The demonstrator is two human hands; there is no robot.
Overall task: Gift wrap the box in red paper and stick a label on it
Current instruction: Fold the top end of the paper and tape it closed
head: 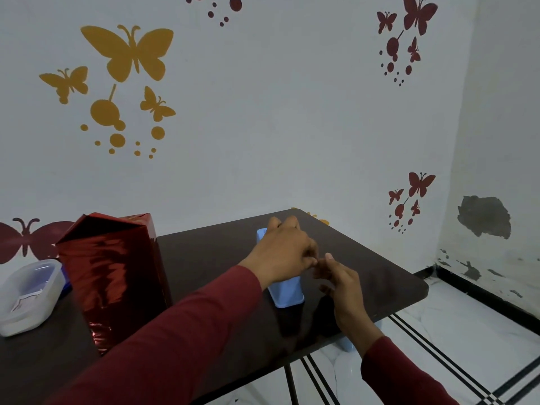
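Red foil covers the box [117,276], upright at the table's [380,276] left. Midtable, the left hand [287,252] grips a blue container [285,293]; the right hand's [340,283] fingers curl loosely beside it, near the right edge.

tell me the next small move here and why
Probably pull a piece free from the blue holder, then carry it to the red box: both hands, left and right, meet at the holder, while the wrapped box stands untouched beside them.
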